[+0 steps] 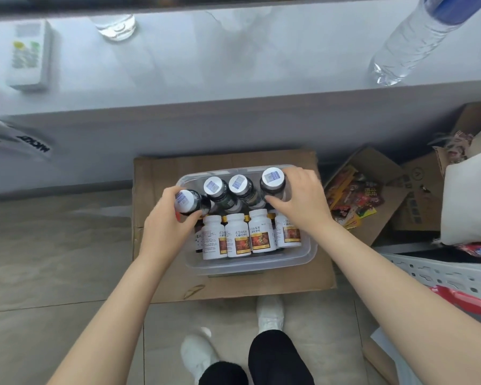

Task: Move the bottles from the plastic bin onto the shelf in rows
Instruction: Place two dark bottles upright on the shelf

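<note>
Bottles [240, 186] all sat in the plastic bin [311, 252]. The bin rested on a cardboard box [156, 176] on the tiled floor, just in front of the shelf [233, 65].

Head view, looking down:
- Back row of the bin held four dark bottles with white-stickered caps. Front row held white bottles [238, 236] with red picture labels, upright, packed side by side and touching. A few gold caps showed between the rows; the rest of those was hidden.
- Left hand [164, 220] was wrapped around the leftmost dark bottle [188, 201], which leaned left at the bin's left rim.
- Right hand [300, 198] had fingers and thumb curled around the rightmost dark bottle [272, 179], which was upright.
- Hands were well apart, one at each end of the back row, with two dark bottles untouched between them.
- The shelf was a pale grey ledge across the top of the view. On it were a remote control [29, 55] at the left, the base of a clear glass [117, 26], and a water bottle [417, 43] at the right.
- An open carton of bright packets [353, 195] stood right of the bin.
- White shoes [270, 312] were on the floor near the box's near edge.
</note>
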